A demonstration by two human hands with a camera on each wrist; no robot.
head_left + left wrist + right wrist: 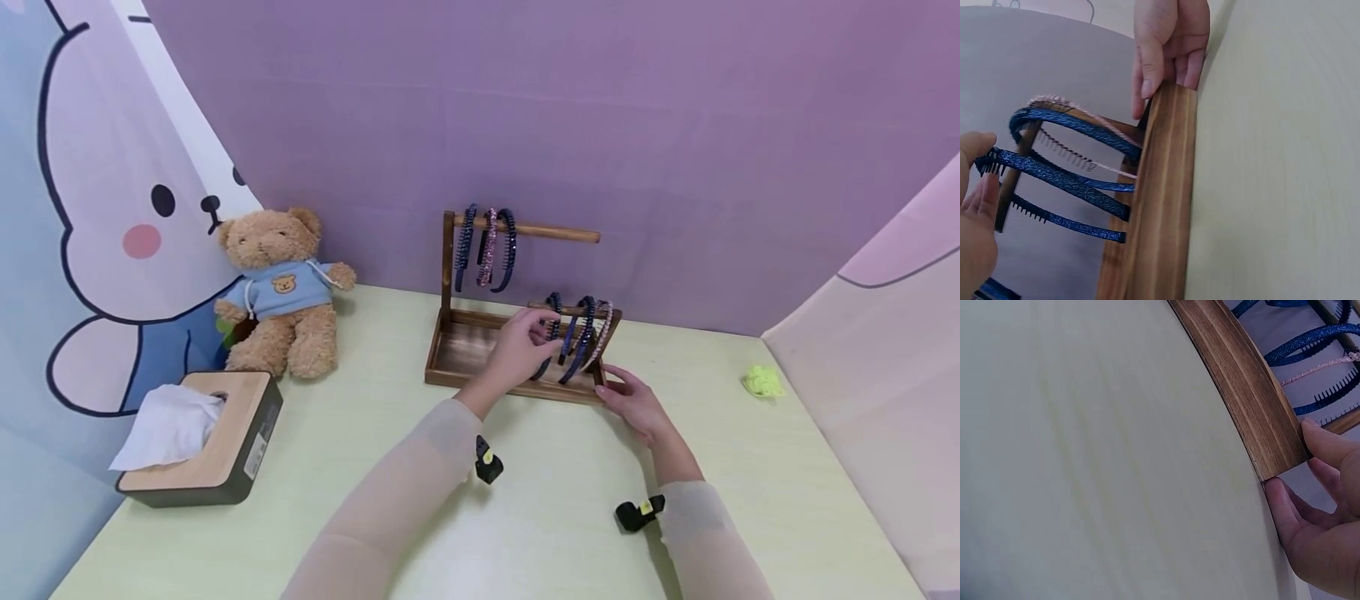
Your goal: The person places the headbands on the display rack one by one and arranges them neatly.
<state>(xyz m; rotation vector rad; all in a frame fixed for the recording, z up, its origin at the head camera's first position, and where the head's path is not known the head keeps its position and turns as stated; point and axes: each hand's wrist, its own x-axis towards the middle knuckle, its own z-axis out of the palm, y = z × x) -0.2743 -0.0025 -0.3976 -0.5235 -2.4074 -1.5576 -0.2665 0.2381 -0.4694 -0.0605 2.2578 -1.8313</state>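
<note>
A wooden two-tier headband rack (510,389) stands on the table. My left hand (517,346) pinches the top of a dark blue toothed headband (1060,178) between thumb and fingers; the headband loops over the free end of the lower bar. Beside it on that bar hang another glittery blue headband (584,342) and a pale pink one (602,333). At the rack's right front corner, my right hand (637,404) grips the wooden base by thumb and fingers. On the upper bar (558,232) hang two dark blue headbands and a pink glittery headband (488,250).
To the left, a teddy bear (281,292) in a blue sweater sits behind a tissue box (247,417). A small yellow-green item (763,382) lies at the far right. Close behind the rack rises a purple cloth backdrop (675,167).
</note>
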